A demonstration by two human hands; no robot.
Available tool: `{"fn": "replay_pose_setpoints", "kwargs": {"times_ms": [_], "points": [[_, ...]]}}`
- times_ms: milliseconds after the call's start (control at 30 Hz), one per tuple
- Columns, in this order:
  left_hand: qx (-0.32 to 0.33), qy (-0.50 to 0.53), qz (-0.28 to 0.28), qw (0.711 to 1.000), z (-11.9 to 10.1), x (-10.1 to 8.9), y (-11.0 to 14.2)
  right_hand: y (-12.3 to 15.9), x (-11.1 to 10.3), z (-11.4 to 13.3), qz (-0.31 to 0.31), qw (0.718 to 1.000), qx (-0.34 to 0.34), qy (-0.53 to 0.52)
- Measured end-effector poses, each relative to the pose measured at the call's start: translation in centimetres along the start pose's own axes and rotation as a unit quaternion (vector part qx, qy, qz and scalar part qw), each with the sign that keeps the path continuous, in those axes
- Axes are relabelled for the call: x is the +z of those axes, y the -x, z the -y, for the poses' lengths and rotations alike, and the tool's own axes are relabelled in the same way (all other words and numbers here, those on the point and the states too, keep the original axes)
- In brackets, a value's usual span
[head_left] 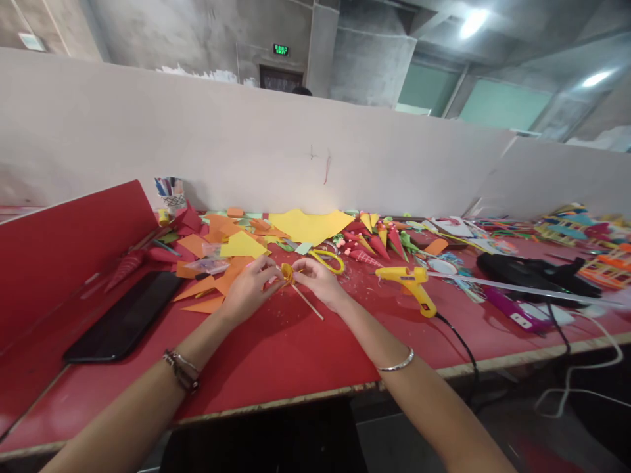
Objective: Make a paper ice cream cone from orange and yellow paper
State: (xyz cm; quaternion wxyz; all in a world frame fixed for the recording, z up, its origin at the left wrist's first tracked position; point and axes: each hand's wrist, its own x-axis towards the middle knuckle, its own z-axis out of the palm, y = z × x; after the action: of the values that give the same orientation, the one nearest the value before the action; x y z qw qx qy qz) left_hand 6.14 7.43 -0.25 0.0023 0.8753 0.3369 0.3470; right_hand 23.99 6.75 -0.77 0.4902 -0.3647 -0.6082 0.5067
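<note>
Head view: the left hand (252,289) and right hand (319,281) held a small orange flower (287,271) over the red worktop (280,368).

The left hand's fingers were pinched on the flower's left side, the right hand's on its right, with the flower between them near the middle of the worktop. A thin stick (309,305) slanted from the flower down to the right. Orange paper (204,305) lay just beside the left hand, with a black phone (125,318) farther left. A yellow glue gun (413,284) lay right of the right hand, and a large yellow sheet (310,228) was spread behind both hands.
</note>
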Motion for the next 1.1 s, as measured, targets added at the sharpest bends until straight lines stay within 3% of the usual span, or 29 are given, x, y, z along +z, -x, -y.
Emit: {"fn": "replay_pose_setpoints", "kwargs": {"times_ms": [333, 667, 833, 1100], "points": [[-0.005, 0.037, 0.030, 0.999, 0.31, -0.01, -0.01, -0.11, -0.50, -0.45, -0.010, 1.000, 0.001, 0.029], [-0.025, 0.108, -0.016, 0.994, 0.32, -0.09, -0.20, 0.06, -0.37, -0.05, 0.025, 0.999, 0.018, -0.014], [-0.044, 0.116, -0.029, 0.992, 0.13, -0.04, -0.28, 0.07, -0.34, -0.18, 0.031, 0.999, 0.012, 0.023], [-0.056, 0.144, 0.001, 0.988, -0.05, 0.03, -0.26, 0.15, -0.15, -0.23, 0.029, 0.996, -0.028, 0.076]]}}
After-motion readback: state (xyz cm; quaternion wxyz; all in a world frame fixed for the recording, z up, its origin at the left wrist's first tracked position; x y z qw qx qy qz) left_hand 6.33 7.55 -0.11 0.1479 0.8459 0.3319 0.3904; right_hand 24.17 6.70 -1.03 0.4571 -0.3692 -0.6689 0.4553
